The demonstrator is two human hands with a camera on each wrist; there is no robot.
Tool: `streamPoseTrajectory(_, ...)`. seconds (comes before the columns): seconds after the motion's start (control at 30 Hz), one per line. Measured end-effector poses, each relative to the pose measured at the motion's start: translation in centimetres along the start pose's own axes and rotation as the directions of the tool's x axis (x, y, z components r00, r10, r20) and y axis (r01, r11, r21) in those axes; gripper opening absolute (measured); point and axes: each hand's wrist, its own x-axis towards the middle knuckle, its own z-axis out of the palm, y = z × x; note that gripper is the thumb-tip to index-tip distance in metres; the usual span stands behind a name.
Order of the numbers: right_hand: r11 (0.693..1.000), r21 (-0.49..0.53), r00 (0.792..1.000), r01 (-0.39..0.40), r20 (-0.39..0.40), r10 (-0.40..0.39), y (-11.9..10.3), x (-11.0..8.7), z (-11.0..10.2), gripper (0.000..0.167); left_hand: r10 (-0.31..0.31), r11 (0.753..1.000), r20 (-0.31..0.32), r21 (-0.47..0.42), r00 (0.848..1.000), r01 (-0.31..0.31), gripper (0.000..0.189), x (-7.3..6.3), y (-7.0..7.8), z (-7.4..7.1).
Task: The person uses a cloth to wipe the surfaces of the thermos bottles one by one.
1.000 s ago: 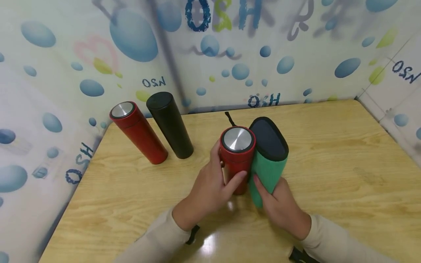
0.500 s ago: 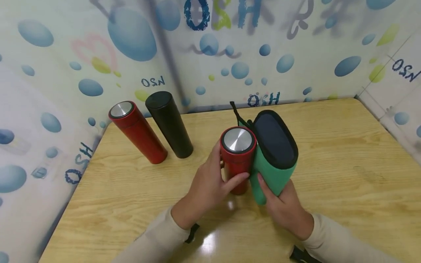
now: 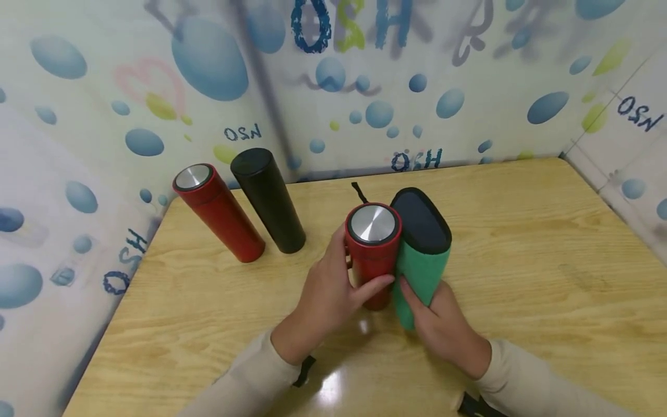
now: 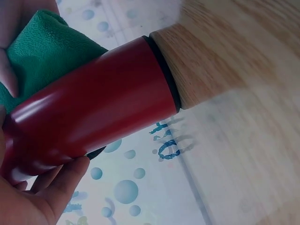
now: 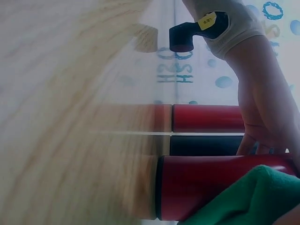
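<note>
- Left hand [image 3: 325,295]: fingers curled round a red flask [image 3: 376,263], upright on the table [image 3: 526,266].
- Right hand [image 3: 449,331]: fingers grip a green pouch [image 3: 423,271], held just beside the flask.
- Only the head view shows the flask's steel lid [image 3: 373,223] and the pouch's dark mouth [image 3: 421,223].
- Both wrist views show its black base edge [image 4: 165,74], hidden from above.
- A 2nd red flask [image 3: 221,214] and a black flask [image 3: 268,200] stand farther left; the right wrist view catches only parts.
- That view alone reveals a yellow label [image 5: 206,20] by the left sleeve [image 5: 243,26].
</note>
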Motion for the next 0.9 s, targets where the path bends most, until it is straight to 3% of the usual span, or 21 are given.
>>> streamPoseTrajectory(0.1, 1.0, 0.021, 1.0, 0.018, -0.021, -0.018, -0.06, -0.12, 0.01, 0.027, 0.019, 1.0, -0.007, 0.008, 1.0, -0.019, 0.096, 0.01, -0.03, 0.03)
streamPoseTrajectory(0.23, 0.994, 0.045, 0.992, 0.099, -0.081, -0.095, -0.24, -0.29, -0.01, 0.028, 0.057, 0.998, -0.029, 0.031, 0.998, -0.056, 0.095, 0.16, -0.01, 0.1)
streamPoseTrajectory(0.47, 0.979, 0.057, 0.972, 0.197, -0.14, -0.187, -0.59, -0.52, -0.11, 0.033, 0.016, 0.999, -0.027, 0.047, 0.999, -0.015, 0.095, 0.11, 0.06, 0.17)
streamPoseTrajectory(0.57, 0.986, 0.046, 0.979, 0.16, -0.132, -0.153, -0.71, -0.43, -0.11, 0.026, 0.024, 0.998, -0.041, 0.053, 0.999, -0.021, 0.095, 0.22, 0.08, 0.15)
streamPoseTrajectory(0.67, 0.997, 0.016, 0.993, 0.072, -0.1, -0.07, -0.72, -0.46, -0.02, 0.014, 0.032, 0.998, -0.053, 0.057, 0.998, -0.029, 0.096, 0.27, 0.08, 0.17)
streamPoseTrajectory(0.77, 1.0, -0.021, 0.999, 0.001, -0.054, -0.002, -0.54, -0.53, 0.07, 0.014, 0.016, 0.998, -0.057, 0.061, 0.998, -0.012, 0.097, 0.13, 0.06, 0.21)
streamPoseTrajectory(0.9, 0.999, -0.035, 1.0, -0.012, -0.024, 0.011, -0.39, -0.48, 0.09, 0.019, 0.001, 0.999, -0.041, 0.033, 0.999, 0.0, 0.099, 0.0, 0.02, 0.27)
